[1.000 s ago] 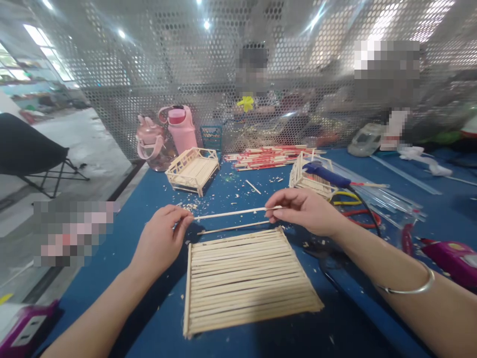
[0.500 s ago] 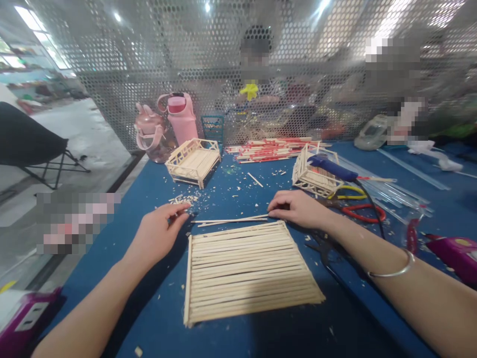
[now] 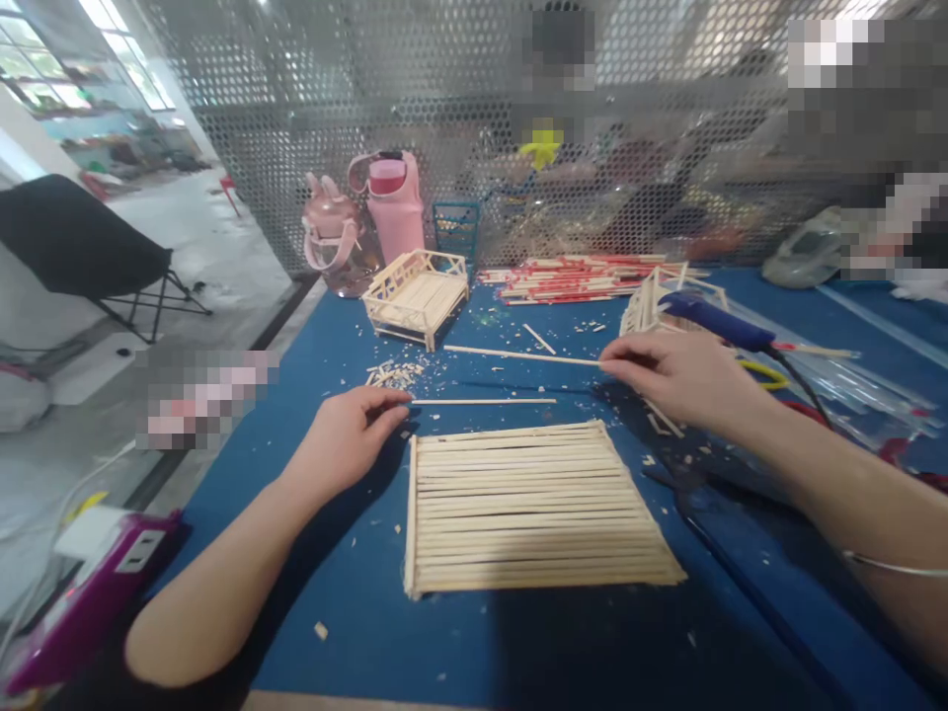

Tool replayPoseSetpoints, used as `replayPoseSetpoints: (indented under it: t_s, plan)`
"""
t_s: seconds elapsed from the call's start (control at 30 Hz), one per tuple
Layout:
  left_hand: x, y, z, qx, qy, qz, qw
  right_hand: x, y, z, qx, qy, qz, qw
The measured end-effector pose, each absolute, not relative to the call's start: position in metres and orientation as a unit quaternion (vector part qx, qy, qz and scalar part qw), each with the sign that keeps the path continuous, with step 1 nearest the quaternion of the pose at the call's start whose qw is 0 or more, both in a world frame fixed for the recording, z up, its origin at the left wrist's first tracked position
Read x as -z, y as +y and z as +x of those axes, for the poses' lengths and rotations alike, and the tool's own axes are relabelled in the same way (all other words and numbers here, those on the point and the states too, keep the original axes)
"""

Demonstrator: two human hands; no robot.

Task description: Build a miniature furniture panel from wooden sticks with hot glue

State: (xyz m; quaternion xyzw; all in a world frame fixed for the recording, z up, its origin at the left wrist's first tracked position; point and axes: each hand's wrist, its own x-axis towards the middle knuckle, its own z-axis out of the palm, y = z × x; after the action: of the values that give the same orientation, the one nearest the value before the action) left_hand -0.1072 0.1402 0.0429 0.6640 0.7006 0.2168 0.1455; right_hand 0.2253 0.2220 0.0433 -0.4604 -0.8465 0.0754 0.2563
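My left hand pinches the left end of a thin wooden stick, which lies level just above the far edge of a stick panel. Between the thumb and fingers of my right hand is the end of another wooden stick, raised over the table and pointing left. The panel lies flat on the blue table, made of many sticks side by side with crosspieces along its edges. Beyond my left hand is a small heap of stick scraps.
A small stick-built bed stands at the back left, near pink bottles. Red and pale sticks are piled by the perforated metal screen. A blue-handled tool rests on another stick frame at right. Dark pliers lie beside the panel.
The two sticks that lay together are now apart. My right hand has lifted one away and to the far side, while my left hand has the other. The view has shifted.
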Motion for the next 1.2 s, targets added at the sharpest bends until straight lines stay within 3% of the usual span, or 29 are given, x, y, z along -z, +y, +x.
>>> replayPoseSetpoints:
  t_s: [0.27,0.57,0.87,1.2]
  plan:
    - [-0.05,0.13,-0.106,-0.282,0.679,0.656,0.17,-0.038,0.174,0.218,-0.111,-0.87,-0.384,0.289]
    - [-0.048,0.127,-0.105,-0.271,0.639,0.687,0.214,-0.037,0.173,0.216,-0.037,-0.894,-0.324,0.306]
    - [-0.051,0.125,-0.1,-0.257,0.64,0.631,0.354,-0.037,0.172,0.214,-0.031,-0.893,-0.331,0.304]
    - [-0.048,0.129,-0.102,-0.255,0.642,0.632,0.351,-0.034,0.173,0.214,-0.079,-0.877,-0.373,0.293]
